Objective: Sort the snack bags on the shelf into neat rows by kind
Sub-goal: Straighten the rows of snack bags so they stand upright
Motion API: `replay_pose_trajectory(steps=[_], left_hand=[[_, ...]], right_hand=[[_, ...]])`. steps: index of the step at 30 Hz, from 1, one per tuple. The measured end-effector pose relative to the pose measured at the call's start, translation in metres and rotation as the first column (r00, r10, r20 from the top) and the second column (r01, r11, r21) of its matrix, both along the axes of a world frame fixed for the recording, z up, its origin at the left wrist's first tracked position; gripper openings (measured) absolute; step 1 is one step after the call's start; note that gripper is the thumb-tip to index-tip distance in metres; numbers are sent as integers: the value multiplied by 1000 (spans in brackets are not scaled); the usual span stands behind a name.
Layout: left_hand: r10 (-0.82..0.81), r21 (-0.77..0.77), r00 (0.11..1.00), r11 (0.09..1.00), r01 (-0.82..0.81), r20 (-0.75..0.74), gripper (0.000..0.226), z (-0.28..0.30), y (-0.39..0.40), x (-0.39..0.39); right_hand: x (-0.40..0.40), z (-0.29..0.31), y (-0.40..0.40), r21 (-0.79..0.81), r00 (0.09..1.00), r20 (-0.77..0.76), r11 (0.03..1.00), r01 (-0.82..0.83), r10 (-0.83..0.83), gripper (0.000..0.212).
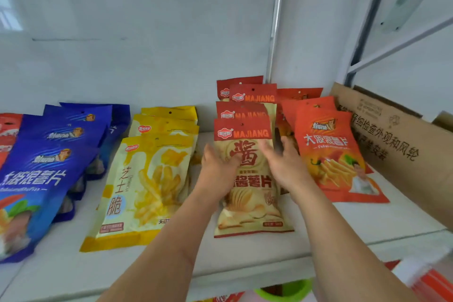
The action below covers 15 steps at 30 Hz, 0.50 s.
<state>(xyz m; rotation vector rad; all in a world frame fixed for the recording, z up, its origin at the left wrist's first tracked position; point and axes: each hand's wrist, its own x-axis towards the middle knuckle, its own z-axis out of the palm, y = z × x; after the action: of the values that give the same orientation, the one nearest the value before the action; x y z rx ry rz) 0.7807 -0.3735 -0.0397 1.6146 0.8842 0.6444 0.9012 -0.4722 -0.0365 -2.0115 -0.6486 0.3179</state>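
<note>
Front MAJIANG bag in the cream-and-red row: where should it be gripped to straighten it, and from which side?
Judging by its pose, grip the front MAJIANG bag by its two long side edges, coming from the shelf's front. It lies flat, overlapping the bags behind, its sides exposed; the left hand and right hand already flank it.

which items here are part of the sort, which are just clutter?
Job: blue bags; yellow bags; MAJIANG bags, both hands on the front one, left hand, right hand; orange bags.

Clutter: cardboard box; green object below the shelf.
</note>
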Motion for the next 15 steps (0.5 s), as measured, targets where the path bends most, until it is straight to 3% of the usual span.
replay_pose_trajectory(steps=[2,6,7,10,11,13,15], left_hand=[[35,-17,999,999,-35,-18,52,-8,-4,9],[42,3,999,999,-42,12,43,-10,-11,19],[41,-10,999,999,-41,16,45,-9,-11,21],[51,-70,998,996,-49,27,61,-6,-3,25],[56,-94,998,994,-53,36,71,-4,1,26],[62,-154,997,987,-54,46,95,1,13,31],[44,-229,995,973,-22,91,101,5,23,39]], right_hand=[[4,-7,-2,-3,995,-74,998,-68,67,93],[17,-13,0,30,978,-108,984,-176,179,48],[22,-12,1,47,972,-134,981,-186,191,52],[36,-6,11,74,961,-231,988,-136,150,103],[41,-3,16,87,959,-248,989,-118,136,108],[50,2,27,123,952,-278,988,-94,126,106],[58,6,37,160,952,-276,983,-91,133,97]])
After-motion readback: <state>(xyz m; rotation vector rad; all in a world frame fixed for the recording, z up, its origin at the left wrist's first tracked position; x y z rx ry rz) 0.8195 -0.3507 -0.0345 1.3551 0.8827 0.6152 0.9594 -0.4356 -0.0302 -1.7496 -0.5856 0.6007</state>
